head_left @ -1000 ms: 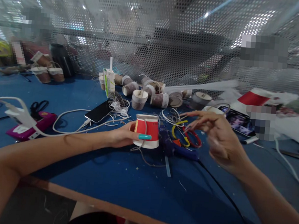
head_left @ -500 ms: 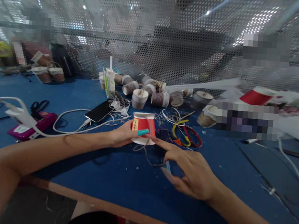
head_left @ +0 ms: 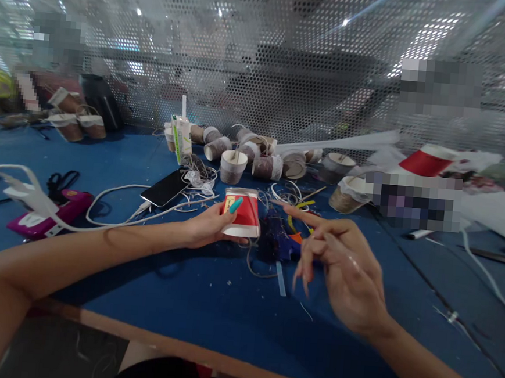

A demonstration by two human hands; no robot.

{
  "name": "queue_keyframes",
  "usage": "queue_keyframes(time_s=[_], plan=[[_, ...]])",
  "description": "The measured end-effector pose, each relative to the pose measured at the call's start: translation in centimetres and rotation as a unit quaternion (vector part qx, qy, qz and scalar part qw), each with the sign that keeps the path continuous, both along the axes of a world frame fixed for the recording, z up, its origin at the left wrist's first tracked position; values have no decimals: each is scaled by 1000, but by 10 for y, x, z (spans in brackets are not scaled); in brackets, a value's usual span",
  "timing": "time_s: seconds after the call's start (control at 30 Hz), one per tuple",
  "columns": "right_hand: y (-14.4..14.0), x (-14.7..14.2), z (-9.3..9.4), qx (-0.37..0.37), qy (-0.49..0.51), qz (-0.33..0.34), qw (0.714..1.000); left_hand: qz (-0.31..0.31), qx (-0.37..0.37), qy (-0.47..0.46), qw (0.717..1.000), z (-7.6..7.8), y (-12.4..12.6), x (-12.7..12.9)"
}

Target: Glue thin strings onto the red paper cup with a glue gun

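My left hand (head_left: 215, 224) is closed around a red and white paper cup (head_left: 246, 214), its thumb in a teal finger cover (head_left: 235, 205) pressing the cup's side. A grey-brown band runs along the cup's upper end. From beneath the cup a thin cord (head_left: 253, 266) trails onto the blue table. To the right of the cup, and apart from it, my right hand (head_left: 351, 272) hovers with the index finger stretched out and the others loosely bent. I see nothing held in it, though its fingers are partly blurred. A dark blue object (head_left: 281, 238) with a pale strip (head_left: 281, 278) lies between the hands.
Behind the cup lie a phone (head_left: 164, 187), tangled white cable, yellow-handled scissors (head_left: 292, 224) and several cord-wrapped cups (head_left: 233, 167). A drink carton (head_left: 182, 138) stands by them. On the left sits a magenta power strip (head_left: 53, 217); perforated metal (head_left: 263, 56) closes the back.
My right hand has left the cup and moved right, its fingers off the cord. The cup has tilted in my left hand, and my left thumb points more upward.
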State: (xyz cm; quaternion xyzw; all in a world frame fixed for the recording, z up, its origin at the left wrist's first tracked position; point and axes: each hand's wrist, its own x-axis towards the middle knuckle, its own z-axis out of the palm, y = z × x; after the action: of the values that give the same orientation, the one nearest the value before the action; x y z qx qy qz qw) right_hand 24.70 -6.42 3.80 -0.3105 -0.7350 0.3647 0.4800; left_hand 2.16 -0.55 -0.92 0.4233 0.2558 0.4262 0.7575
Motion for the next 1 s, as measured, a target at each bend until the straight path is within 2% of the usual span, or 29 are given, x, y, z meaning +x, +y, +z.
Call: queue_keyframes(time_s=[0.1,0.2,0.37,0.5,0.63,0.73,0.83,0.9,1.0], plan=[[-9,-10,-1,-115,23,98,988,13,-4,-18,1000,-4,1,1],[-9,-14,-5,-163,13,115,980,33,-17,-24,999,-7,2,1],[4,-14,-7,-165,57,-15,984,43,-23,-33,998,-5,2,-1],[13,-12,-5,-184,65,-124,973,30,-38,-54,997,-2,0,0],[23,-7,-3,-216,93,-198,952,32,-56,-76,995,1,-1,-1],[28,-3,-1,-178,144,-228,946,24,-55,-83,995,2,-1,-2],[24,-3,4,-127,178,-172,960,16,-53,-75,996,1,0,-2],[17,-5,8,-120,175,-83,974,25,-53,-56,997,0,0,-2],[5,-8,11,-156,135,55,977,37,-32,-26,998,-1,-1,-2]])
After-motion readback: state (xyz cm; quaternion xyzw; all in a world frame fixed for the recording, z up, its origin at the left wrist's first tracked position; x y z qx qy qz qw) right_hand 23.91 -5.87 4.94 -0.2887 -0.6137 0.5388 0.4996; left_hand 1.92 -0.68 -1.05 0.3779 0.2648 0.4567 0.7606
